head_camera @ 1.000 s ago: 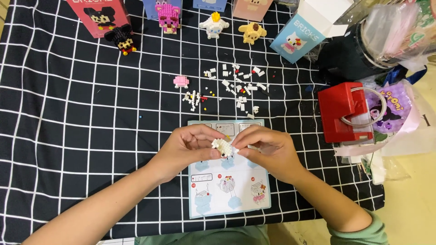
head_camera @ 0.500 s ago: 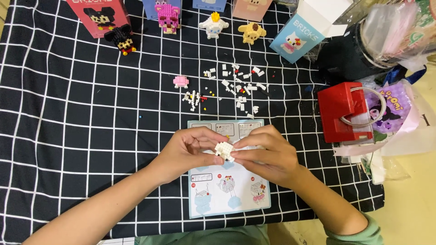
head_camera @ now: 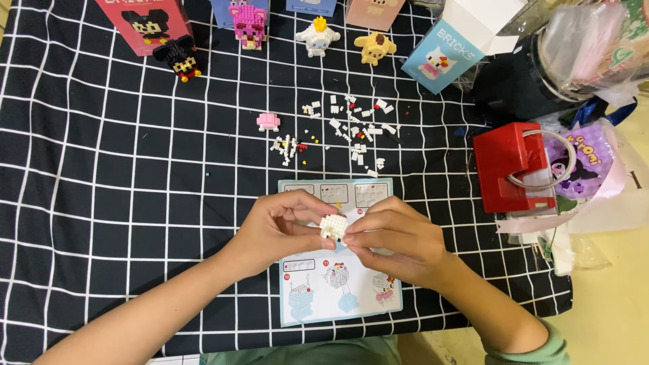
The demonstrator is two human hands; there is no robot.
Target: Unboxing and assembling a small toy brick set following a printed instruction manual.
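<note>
I see my left hand (head_camera: 280, 226) and right hand (head_camera: 395, 238) both curled, fingertips pinched from either side on one small white brick model (head_camera: 333, 226), held just above the blue instruction sheet (head_camera: 338, 290). Beyond it lies a scatter of loose white pieces (head_camera: 351, 128) too small to count, one pink piece (head_camera: 268, 122), four finished figures in a row at the far edge, and one red box (head_camera: 507, 165) at right. The checked cloth (head_camera: 101, 203) lies bare to my left; its near edge sits right under my forearms.
</note>
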